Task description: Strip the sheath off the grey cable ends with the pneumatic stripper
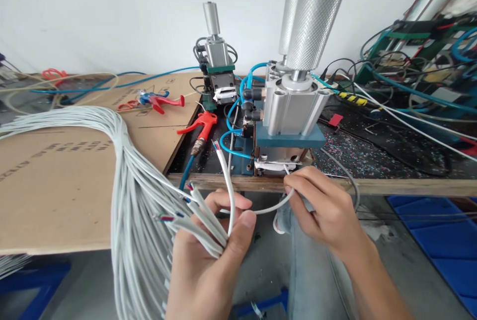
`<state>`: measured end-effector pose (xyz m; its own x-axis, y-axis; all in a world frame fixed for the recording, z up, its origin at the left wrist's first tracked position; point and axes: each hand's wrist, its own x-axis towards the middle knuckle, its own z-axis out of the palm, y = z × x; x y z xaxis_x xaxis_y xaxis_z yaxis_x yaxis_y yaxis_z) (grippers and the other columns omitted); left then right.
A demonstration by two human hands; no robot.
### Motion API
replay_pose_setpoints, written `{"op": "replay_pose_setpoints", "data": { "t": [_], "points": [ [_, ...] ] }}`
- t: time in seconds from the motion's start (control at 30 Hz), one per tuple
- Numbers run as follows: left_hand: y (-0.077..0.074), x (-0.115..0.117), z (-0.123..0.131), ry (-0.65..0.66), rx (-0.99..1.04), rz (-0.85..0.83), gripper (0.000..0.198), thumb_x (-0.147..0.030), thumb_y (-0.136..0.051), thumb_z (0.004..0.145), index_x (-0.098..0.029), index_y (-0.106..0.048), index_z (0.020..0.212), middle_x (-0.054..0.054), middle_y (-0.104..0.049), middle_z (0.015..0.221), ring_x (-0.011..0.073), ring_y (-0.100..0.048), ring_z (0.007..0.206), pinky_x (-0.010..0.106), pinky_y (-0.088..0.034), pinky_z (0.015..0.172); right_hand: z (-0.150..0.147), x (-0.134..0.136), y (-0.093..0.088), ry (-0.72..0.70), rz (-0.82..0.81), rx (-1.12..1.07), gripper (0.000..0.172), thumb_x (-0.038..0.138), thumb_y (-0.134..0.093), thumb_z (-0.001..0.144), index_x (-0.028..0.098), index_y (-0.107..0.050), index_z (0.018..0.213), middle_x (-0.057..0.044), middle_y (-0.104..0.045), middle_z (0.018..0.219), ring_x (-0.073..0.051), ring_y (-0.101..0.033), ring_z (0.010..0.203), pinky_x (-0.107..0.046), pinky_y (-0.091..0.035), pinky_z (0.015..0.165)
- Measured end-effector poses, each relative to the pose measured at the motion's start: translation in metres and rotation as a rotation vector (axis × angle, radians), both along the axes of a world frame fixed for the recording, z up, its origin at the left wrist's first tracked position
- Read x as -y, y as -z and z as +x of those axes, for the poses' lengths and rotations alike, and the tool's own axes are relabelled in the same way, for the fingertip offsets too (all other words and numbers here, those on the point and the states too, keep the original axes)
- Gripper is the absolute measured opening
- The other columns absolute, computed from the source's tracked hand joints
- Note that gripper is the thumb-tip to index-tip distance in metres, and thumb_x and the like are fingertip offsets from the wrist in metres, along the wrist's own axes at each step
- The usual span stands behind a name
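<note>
My left hand (219, 245) is closed around several white cables (208, 223), their stripped ends showing thin coloured wires. One of these cables stands up above my thumb with its wires bare at the tip. My right hand (320, 205) pinches a single white cable (274, 208) that runs across from my left hand. Its end points into the slot at the bottom of a pneumatic wire-stripping machine (290, 116) with a knurled silver cylinder on top; the tip is hidden. A large bundle of white cables (137, 210) hangs over the table edge beside my left hand.
A red air gun (203, 126) on a blue hose lies left of the machine. Blue-and-red pliers (158, 100) rest on the cardboard (67, 161). A second, similar machine (218, 61) stands behind. Cables and hoses tangle at right. Coloured scraps dot the black mat (357, 146).
</note>
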<state>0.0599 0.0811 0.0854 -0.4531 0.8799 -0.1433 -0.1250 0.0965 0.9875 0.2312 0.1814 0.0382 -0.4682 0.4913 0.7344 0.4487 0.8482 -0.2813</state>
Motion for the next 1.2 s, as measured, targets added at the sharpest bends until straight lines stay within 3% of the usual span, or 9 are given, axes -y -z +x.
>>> {"op": "replay_pose_setpoints", "data": {
  "t": [0.33,0.63,0.9,1.2],
  "points": [
    [-0.001,-0.001,0.000,-0.023,0.012,0.024,0.037,-0.050,-0.082,0.076,-0.019,-0.069,0.092,-0.007,-0.033,0.054,0.0089,-0.024,0.050,0.026,-0.014,0.049,0.000,-0.004,-0.006,0.012,0.016,0.027,0.015,0.004,-0.051,0.098,0.010,-0.065,0.100,-0.009,-0.064,0.093,-0.019,-0.062,0.084,-0.033,-0.050,0.073],
    [0.006,-0.001,-0.008,0.034,-0.070,0.010,0.043,-0.060,-0.079,0.079,-0.022,-0.067,0.095,-0.005,-0.040,0.056,0.0109,-0.031,0.052,0.023,-0.024,0.047,-0.001,-0.003,-0.006,0.031,0.027,0.046,0.016,0.004,-0.051,0.098,0.009,-0.067,0.101,-0.010,-0.064,0.092,-0.020,-0.063,0.083,-0.033,-0.050,0.071],
    [0.009,0.003,-0.011,0.044,-0.085,-0.009,0.043,-0.061,-0.078,0.080,-0.022,-0.066,0.095,-0.005,-0.036,0.056,0.0104,-0.029,0.052,0.022,-0.023,0.047,-0.003,-0.002,-0.007,0.057,0.027,0.050,0.017,0.006,-0.049,0.099,0.010,-0.066,0.100,-0.009,-0.063,0.091,-0.019,-0.061,0.080,-0.033,-0.049,0.070],
    [0.003,0.002,-0.008,0.017,-0.044,-0.013,0.046,-0.061,-0.081,0.077,-0.022,-0.067,0.096,-0.006,-0.036,0.057,0.0101,-0.028,0.055,0.023,-0.023,0.051,-0.007,0.001,-0.006,0.083,0.026,0.037,0.019,0.006,-0.048,0.099,0.010,-0.066,0.100,-0.009,-0.064,0.091,-0.020,-0.062,0.081,-0.033,-0.047,0.069]
  ]
}}
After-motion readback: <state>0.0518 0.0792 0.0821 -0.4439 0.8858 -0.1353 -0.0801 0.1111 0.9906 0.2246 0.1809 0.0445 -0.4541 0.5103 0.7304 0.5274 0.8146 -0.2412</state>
